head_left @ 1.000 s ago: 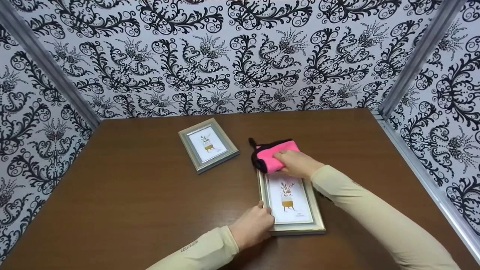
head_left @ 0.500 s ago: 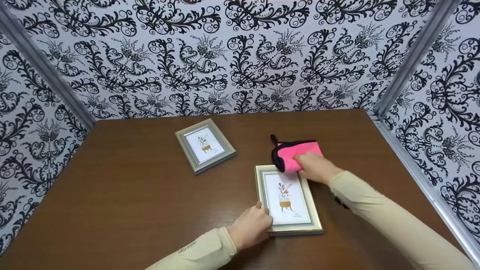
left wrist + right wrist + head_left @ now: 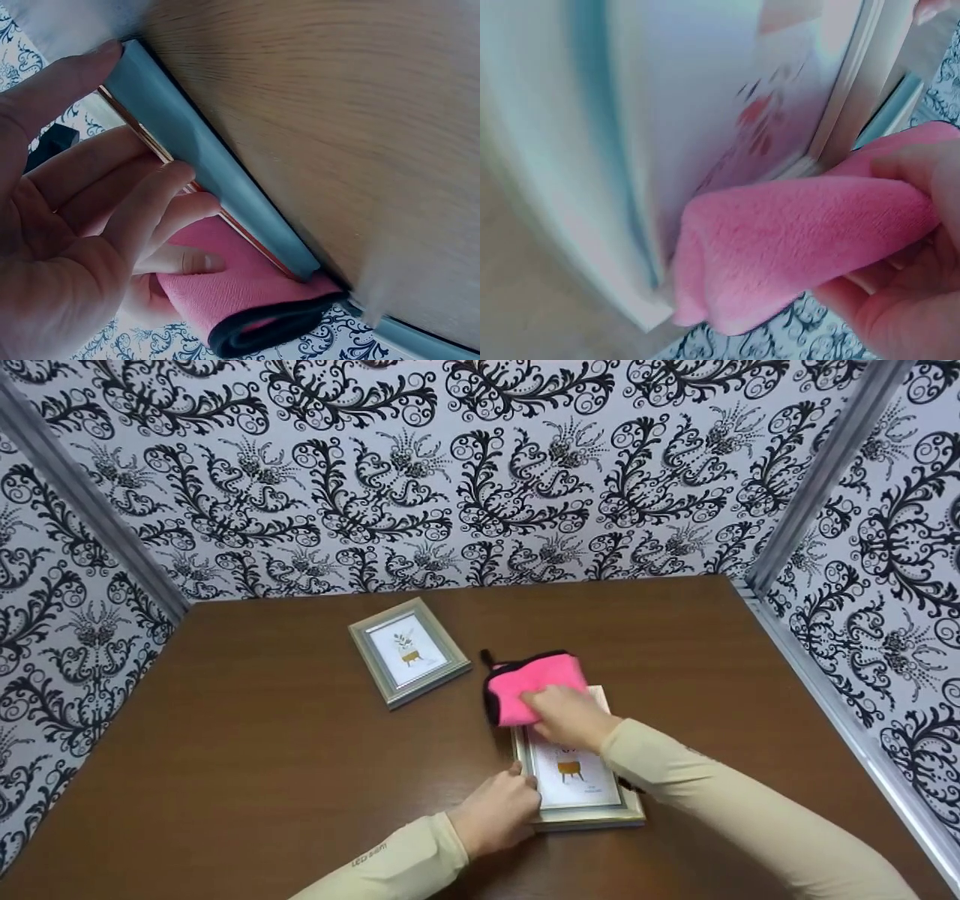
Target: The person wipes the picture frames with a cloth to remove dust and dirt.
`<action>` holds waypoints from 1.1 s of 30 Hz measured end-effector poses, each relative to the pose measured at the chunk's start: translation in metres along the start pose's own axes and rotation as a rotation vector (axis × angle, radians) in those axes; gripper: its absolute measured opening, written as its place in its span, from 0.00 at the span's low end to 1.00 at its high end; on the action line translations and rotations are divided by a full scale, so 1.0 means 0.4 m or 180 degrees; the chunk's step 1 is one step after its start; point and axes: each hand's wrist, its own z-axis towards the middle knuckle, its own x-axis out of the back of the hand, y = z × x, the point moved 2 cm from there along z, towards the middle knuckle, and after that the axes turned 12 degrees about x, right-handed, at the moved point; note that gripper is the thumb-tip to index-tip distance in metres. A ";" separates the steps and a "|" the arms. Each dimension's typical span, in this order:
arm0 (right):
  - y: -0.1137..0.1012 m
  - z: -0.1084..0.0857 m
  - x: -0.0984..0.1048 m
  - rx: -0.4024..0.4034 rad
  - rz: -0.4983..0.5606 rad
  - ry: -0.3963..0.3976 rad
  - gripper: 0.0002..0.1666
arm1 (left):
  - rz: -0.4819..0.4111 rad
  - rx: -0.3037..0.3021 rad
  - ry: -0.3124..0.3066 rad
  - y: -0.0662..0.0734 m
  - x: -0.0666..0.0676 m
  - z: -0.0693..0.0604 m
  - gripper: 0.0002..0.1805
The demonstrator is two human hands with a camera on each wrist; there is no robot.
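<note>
A picture frame (image 3: 634, 810) with a gold and grey-blue border lies on the table, its print of a potted plant partly covered. My left hand (image 3: 499, 810) holds it by the left edge near the front corner; in the left wrist view the thumb touches the corner and the fingertips rest along the side. In my right hand (image 3: 574, 716) is a folded pink cleaning cloth (image 3: 517, 686) with black edging and a black loop. That cloth lies over the far end of the frame, and in the right wrist view its plush pink side (image 3: 795, 232) meets the print.
A second picture frame (image 3: 442, 675) with a similar print lies farther back and left on the brown wooden table (image 3: 262, 750). Patterned black-and-white panels (image 3: 450, 472) and metal rails (image 3: 847, 712) enclose the back and sides.
The right hand first slid the cloth rightward along the frame's far end, then swept it back left and slightly nearer. The left hand stays on the frame's left edge.
</note>
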 end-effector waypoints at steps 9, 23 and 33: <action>0.015 -0.028 -0.005 0.0162 -0.0158 -0.0354 0.25 | -0.0005 0.0064 -0.0033 0.005 -0.001 -0.001 0.14; 0.098 -0.154 0.049 0.0063 -0.0816 -0.0241 0.15 | 0.0095 -0.0027 0.0064 0.007 -0.001 0.005 0.16; 0.070 -0.112 0.042 -0.0311 -0.0452 -0.0070 0.07 | 0.0039 -0.0052 -0.0101 0.001 0.001 0.014 0.17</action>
